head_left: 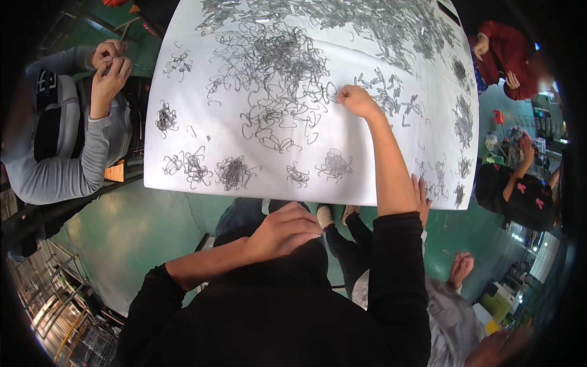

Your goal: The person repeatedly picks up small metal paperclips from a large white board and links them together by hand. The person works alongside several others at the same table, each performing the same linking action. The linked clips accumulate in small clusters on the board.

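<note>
just beside right fingers (345, 94): wire hooks (283, 56)

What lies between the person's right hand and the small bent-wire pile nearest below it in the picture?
Just bare white tabletop separates the right hand from that bent-wire pile, in the head view.

The white tabletop (361, 191) looks smooth with a soft sheen, and the curved pieces (284, 55) heaped on it look like thin, dark metal wire, while the short pieces (403, 30) at the far right have a metallic glint. The green floor (140, 226) is glossy; the near black sleeve (397, 263) is matt cloth, the grey sweater (61, 177) at left soft knit.
</note>
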`<action>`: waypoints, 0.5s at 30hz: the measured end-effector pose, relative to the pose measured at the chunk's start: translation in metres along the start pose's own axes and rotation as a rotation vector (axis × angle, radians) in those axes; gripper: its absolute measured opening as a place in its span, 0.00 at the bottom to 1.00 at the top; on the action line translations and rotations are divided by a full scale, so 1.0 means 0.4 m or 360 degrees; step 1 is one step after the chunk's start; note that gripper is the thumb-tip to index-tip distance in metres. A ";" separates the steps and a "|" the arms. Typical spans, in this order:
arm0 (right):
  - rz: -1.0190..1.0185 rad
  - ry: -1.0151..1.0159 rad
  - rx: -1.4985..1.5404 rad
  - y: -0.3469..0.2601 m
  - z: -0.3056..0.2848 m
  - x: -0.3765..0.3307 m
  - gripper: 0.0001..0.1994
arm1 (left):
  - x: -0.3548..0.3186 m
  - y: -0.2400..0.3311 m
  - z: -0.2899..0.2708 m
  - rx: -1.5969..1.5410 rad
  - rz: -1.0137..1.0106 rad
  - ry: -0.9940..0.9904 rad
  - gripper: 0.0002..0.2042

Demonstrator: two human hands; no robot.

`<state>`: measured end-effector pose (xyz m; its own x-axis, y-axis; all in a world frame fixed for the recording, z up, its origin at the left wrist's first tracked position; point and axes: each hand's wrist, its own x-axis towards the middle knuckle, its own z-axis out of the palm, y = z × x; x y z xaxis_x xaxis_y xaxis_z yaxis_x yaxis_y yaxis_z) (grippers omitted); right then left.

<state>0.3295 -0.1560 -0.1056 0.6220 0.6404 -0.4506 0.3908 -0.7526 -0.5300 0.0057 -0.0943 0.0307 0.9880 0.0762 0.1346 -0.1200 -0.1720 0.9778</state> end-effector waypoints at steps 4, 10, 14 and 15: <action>0.0266 0.0249 0.1107 0.017 0.026 -0.152 0.05 | -0.011 0.001 -0.002 -0.0042 0.0025 -0.0084 0.08; 0.0253 0.0887 0.1929 -0.126 0.097 -0.536 0.11 | -0.036 -0.004 -0.002 -0.0022 -0.0018 -0.0158 0.06; 0.0220 0.1068 0.2111 -0.280 0.146 -0.794 0.13 | -0.053 -0.018 -0.004 -0.0021 -0.0095 -0.0229 0.06; 0.0272 0.1134 0.2175 -0.314 0.163 -0.831 0.13 | -0.054 -0.021 -0.002 -0.0021 -0.0103 -0.0226 0.07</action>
<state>0.0294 -0.2643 0.0640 0.9312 0.0631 -0.3589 -0.3644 0.1554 -0.9182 -0.0147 -0.0936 0.0197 0.9974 -0.0533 0.0479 -0.0558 -0.1583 0.9858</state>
